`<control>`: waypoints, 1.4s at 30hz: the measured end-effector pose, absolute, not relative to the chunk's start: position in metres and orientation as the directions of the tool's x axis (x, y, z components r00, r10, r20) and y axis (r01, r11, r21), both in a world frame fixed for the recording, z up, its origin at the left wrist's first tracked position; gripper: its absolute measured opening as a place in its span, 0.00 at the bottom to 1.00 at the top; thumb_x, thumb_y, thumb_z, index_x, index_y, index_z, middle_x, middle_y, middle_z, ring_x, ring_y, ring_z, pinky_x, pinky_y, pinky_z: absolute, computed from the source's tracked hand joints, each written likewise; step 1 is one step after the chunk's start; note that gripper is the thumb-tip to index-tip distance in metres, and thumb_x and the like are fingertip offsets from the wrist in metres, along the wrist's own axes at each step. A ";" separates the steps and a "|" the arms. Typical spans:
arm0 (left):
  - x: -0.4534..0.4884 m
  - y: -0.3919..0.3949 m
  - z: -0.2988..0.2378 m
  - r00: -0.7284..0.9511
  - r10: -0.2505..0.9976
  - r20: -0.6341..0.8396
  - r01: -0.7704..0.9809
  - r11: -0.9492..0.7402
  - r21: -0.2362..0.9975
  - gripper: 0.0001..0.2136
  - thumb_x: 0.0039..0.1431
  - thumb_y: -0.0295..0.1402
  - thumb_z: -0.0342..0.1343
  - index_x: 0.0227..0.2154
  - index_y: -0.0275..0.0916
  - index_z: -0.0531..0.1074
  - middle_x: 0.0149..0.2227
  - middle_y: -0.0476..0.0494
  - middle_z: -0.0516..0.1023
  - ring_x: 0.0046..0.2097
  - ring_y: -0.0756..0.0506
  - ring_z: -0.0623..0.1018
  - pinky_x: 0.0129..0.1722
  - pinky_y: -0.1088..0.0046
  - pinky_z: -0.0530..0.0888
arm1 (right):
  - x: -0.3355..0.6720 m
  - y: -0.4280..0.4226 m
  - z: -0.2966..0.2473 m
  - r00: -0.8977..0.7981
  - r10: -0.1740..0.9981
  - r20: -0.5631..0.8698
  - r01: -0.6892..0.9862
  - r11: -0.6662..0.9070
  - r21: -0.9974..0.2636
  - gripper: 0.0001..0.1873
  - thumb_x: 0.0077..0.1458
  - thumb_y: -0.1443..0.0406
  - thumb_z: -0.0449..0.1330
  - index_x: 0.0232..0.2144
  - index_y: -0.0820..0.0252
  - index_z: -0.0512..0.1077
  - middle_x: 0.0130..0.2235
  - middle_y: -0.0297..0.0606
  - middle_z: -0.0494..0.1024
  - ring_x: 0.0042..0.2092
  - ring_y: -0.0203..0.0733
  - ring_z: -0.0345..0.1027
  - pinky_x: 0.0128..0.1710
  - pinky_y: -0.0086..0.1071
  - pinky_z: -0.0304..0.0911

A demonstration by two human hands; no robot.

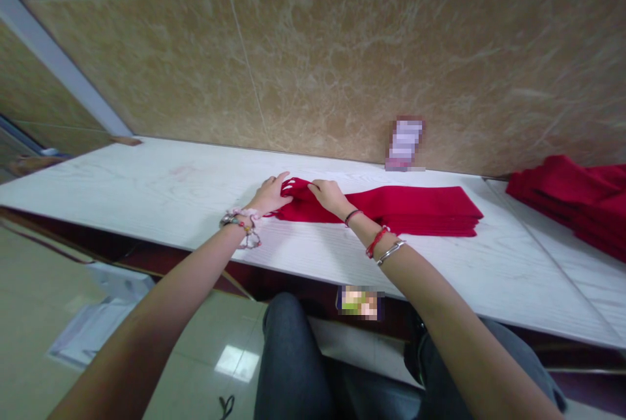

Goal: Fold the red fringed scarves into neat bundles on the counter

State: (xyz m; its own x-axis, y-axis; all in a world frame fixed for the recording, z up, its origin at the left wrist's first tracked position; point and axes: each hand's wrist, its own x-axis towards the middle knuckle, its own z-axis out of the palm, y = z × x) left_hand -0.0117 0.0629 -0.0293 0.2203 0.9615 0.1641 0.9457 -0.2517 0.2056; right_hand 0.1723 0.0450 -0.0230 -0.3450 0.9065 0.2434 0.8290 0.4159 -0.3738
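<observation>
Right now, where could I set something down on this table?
Widest: the white wood-grain tabletop left of your left hand, along the tan marbled wall. Smaller: between the long folded red cloth and the heaped red fabric. Crowded: around your right hand.

Soft light throws squarish glare on the floor (two patches elsewhere are pixelated).

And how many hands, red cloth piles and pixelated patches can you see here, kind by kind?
Hands: 2 (left hand, right hand)
Red cloth piles: 2 (middle pile, far-right pile)
Pixelated patches: 2 (upper patch, lower patch)
Total: 6
</observation>
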 end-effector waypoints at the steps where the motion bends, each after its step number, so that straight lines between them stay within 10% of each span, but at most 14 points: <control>1: -0.012 0.064 -0.029 0.212 0.964 0.159 0.951 -0.241 0.193 0.33 0.49 0.36 0.52 0.59 0.39 0.51 0.49 0.38 0.66 0.52 0.38 0.68 0.50 0.63 0.66 | 0.172 0.045 -0.023 -0.344 0.908 0.239 0.832 0.413 -0.371 0.18 0.63 0.64 0.44 0.36 0.62 0.73 0.40 0.45 0.78 0.41 0.41 0.70 0.38 0.27 0.56; 23: -0.060 0.077 -0.016 -0.041 0.975 0.219 0.994 0.017 0.110 0.33 0.45 0.26 0.51 0.58 0.42 0.55 0.50 0.32 0.64 0.52 0.31 0.66 0.44 0.52 0.69 | 0.171 0.042 -0.023 -0.365 0.909 0.201 0.866 0.410 -0.285 0.19 0.64 0.65 0.42 0.40 0.64 0.72 0.42 0.47 0.77 0.44 0.42 0.70 0.42 0.29 0.58; 31: -0.061 0.054 -0.011 0.669 0.732 0.132 0.733 -0.679 0.049 0.27 0.51 0.34 0.48 0.57 0.38 0.56 0.59 0.40 0.59 0.59 0.43 0.59 0.59 0.66 0.56 | 0.163 0.009 -0.036 -0.573 0.770 0.282 0.759 0.628 -0.172 0.16 0.62 0.64 0.45 0.46 0.59 0.70 0.47 0.43 0.75 0.47 0.41 0.67 0.43 0.30 0.59; 37: -0.042 0.031 -0.029 0.578 0.781 0.238 0.798 -0.602 0.040 0.28 0.54 0.44 0.49 0.55 0.35 0.58 0.54 0.37 0.66 0.54 0.42 0.67 0.54 0.67 0.62 | 0.158 0.003 -0.038 -0.556 0.784 0.276 0.786 0.604 -0.130 0.17 0.63 0.64 0.44 0.43 0.61 0.71 0.44 0.44 0.76 0.46 0.43 0.67 0.45 0.33 0.59; 42: -0.025 0.029 -0.032 0.527 0.790 0.314 0.847 -0.520 -0.113 0.20 0.53 0.30 0.48 0.50 0.36 0.65 0.49 0.39 0.72 0.50 0.42 0.71 0.52 0.64 0.63 | 0.157 0.003 -0.034 -0.525 0.809 0.262 0.804 0.573 -0.157 0.17 0.63 0.63 0.44 0.44 0.60 0.71 0.44 0.42 0.76 0.46 0.42 0.67 0.45 0.34 0.59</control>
State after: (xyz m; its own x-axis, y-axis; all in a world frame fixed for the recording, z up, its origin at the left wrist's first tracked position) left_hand -0.0255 0.0289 -0.0320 0.5270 0.7896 0.3143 0.8466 -0.5202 -0.1126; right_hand 0.1565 0.0026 -0.0345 -0.5254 0.8094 0.2622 0.8044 0.5730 -0.1569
